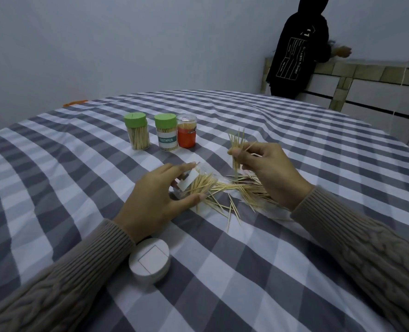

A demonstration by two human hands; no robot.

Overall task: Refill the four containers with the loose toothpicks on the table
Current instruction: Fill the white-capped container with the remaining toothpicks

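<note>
A bundle of toothpicks (236, 149) is pinched upright in the right hand (268, 173), above the loose toothpicks (237, 190) scattered on the checked counter (270, 259). A clear container (194, 180), lying on its side, is held in the left hand's (158, 197) grip. Three filled containers (166, 135) are stood behind.

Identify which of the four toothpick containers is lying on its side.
The clear plastic container with the white label, under the left hand, lies tipped toward the loose toothpicks. Both green-lidded jars and the orange one stand upright, lidded.
</note>
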